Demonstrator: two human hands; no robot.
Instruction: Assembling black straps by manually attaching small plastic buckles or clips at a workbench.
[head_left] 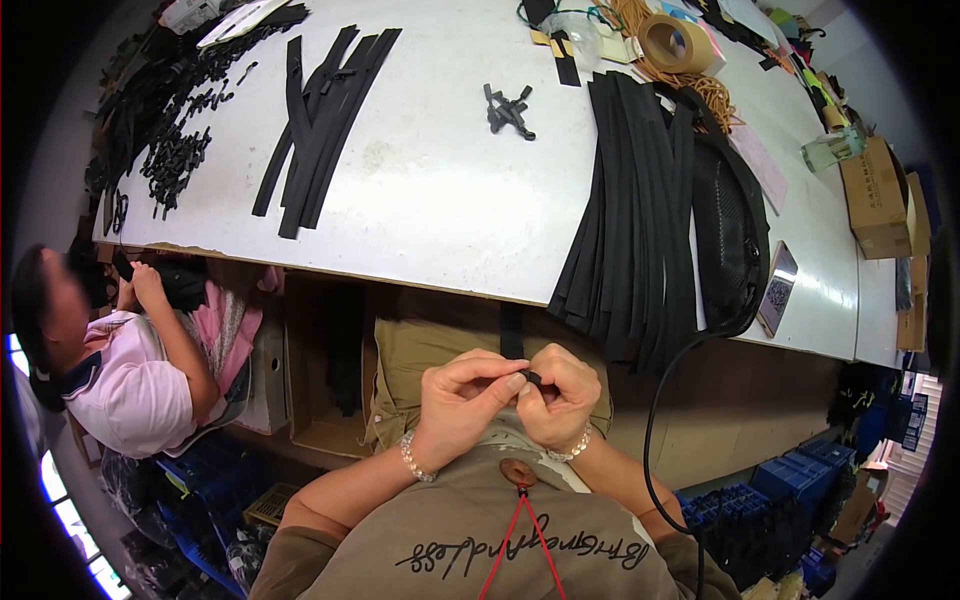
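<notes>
Close in front of my chest, both hands meet at the end of a black zipper tape (511,332), which runs away from me toward the table's edge. My left hand (472,392) pinches with thumb and forefinger at a small dark piece (531,378), probably a zipper slider. My right hand (560,396) is curled closed around the same spot, its thumb pressing from the side. Fingers cover most of the piece, so its exact form is hidden. Beyond my hands, a small pile of black zipper sliders with pulls (510,112) lies on the white table (440,200).
Long black zipper tapes (640,200) hang over the table's near edge, beside a black mesh bag (728,220) and a phone (778,290). More tapes (325,130) lie left, past them many sliders (178,165). A tape roll (675,44) stands far right. A co-worker (130,370) sits left.
</notes>
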